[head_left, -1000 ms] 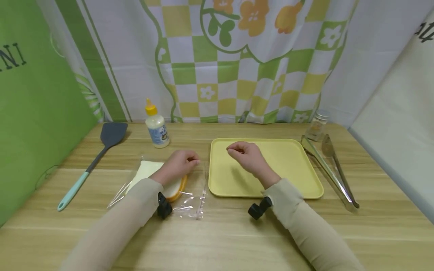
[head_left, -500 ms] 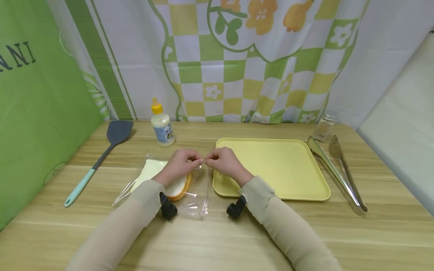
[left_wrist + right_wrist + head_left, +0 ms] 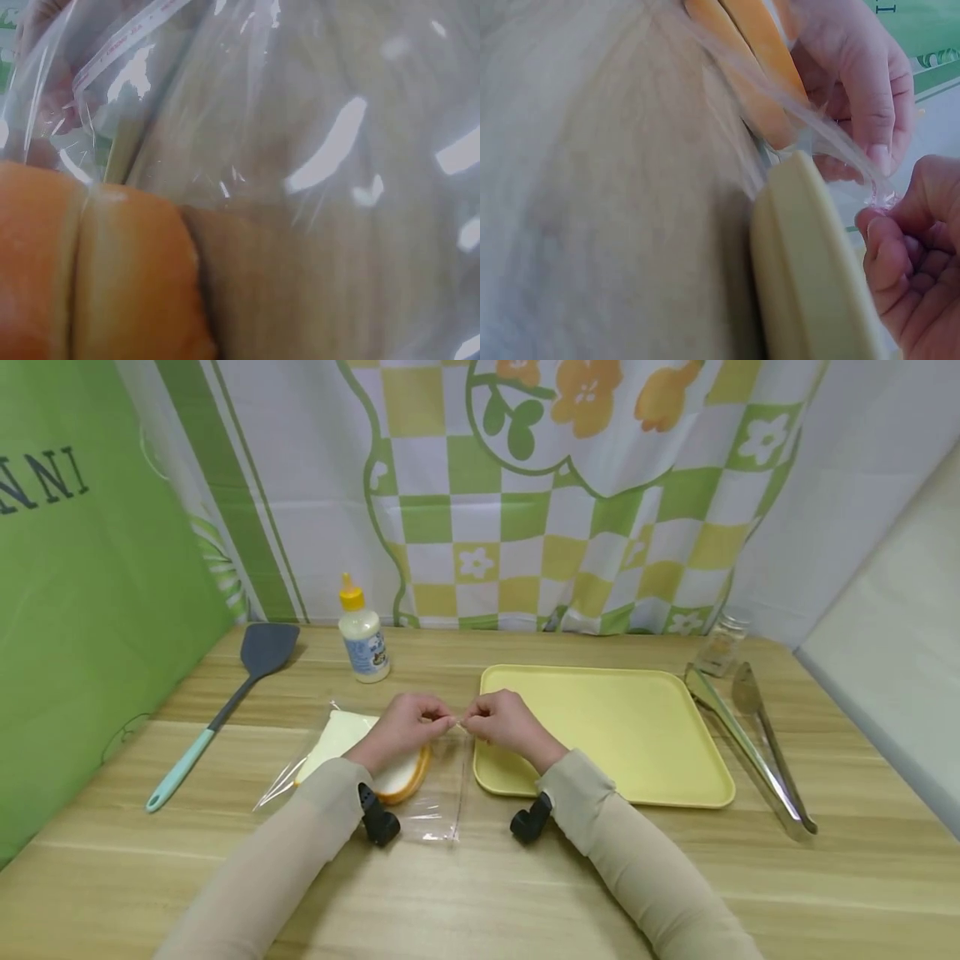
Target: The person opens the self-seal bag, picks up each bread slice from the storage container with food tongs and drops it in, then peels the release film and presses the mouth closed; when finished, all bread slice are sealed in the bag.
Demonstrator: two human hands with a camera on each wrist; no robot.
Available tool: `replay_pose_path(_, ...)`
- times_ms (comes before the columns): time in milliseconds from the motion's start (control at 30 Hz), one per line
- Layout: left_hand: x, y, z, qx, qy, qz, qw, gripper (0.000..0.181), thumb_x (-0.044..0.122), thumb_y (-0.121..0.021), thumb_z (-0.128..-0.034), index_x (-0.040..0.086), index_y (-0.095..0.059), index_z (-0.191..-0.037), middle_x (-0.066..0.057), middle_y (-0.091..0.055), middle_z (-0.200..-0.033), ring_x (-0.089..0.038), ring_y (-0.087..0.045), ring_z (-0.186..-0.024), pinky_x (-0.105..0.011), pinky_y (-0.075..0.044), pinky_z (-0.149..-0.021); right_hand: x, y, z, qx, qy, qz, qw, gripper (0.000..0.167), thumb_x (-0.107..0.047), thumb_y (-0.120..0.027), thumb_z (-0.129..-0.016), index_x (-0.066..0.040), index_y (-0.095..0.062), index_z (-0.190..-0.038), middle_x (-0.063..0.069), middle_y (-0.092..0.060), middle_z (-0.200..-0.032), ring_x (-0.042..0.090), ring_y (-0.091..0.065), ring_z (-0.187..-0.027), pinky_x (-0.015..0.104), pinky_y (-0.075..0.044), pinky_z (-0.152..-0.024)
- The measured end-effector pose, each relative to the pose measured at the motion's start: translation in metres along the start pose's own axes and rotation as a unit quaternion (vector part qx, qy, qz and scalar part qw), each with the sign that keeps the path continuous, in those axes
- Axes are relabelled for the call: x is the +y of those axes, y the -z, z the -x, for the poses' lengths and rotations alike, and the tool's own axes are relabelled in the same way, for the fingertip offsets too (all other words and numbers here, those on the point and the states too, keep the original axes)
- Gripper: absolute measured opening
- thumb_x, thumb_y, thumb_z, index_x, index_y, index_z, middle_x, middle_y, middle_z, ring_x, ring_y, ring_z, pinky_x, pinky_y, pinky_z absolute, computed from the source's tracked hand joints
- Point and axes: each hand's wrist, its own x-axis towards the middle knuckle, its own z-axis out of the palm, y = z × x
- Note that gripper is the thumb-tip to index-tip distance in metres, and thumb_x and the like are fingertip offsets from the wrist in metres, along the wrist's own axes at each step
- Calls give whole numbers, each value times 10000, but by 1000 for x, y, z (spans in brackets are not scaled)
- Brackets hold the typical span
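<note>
A clear plastic bag [image 3: 442, 802] lies on the table with sliced bread [image 3: 405, 777] inside, white with an orange-brown crust. My left hand [image 3: 405, 727] reaches over the bag and pinches its edge. Fingertip to fingertip with it, my right hand [image 3: 506, 727] pinches the same edge beside the tray's left rim. In the right wrist view, the right thumb and fingers [image 3: 881, 255] grip a bunched bit of the bag's sealing strip [image 3: 877, 191]. The left wrist view shows the crust [image 3: 112, 262] through shiny film [image 3: 315, 150]; the left fingers are mostly hidden there.
A yellow tray [image 3: 615, 735] stands right of the bag, with metal tongs [image 3: 750, 743] and a glass shaker jar [image 3: 723, 643] beyond it. Behind the bag is a yellow-capped squeeze bottle [image 3: 363, 643]. A dark spatula [image 3: 232, 702] with a mint handle lies at left.
My right hand has moved left from above the tray to the bag's edge, where it now pinches the film. The left hand stays almost in place. The head view has shifted slightly.
</note>
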Motion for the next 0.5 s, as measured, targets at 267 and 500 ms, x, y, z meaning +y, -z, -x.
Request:
replay_pose_path(267, 2, -1, 1, 76, 32, 93, 9999, 125, 127, -628, -865, 33, -709, -884, -66, -674, -882, -155, -580, -815, -291, -490, -753, 6, 3, 4, -194, 104, -772, 9968, 140, -22, -564, -840, 12, -677, -915, 46, -615, -665, 98, -522, -569, 216, -447, -542)
replay_pose_path(500, 1, -1, 1, 98, 238, 214, 9994, 123, 141, -634, -866, 45, -710, -877, -56, -674, -874, -140, -571, -794, -282, -485, -745, 12, 6, 6, -460, 578, -1396, 9875, 216, 47, -517, -865, 50, -622, -1053, 178, -641, -812, 113, -544, -623, 255, -496, -593)
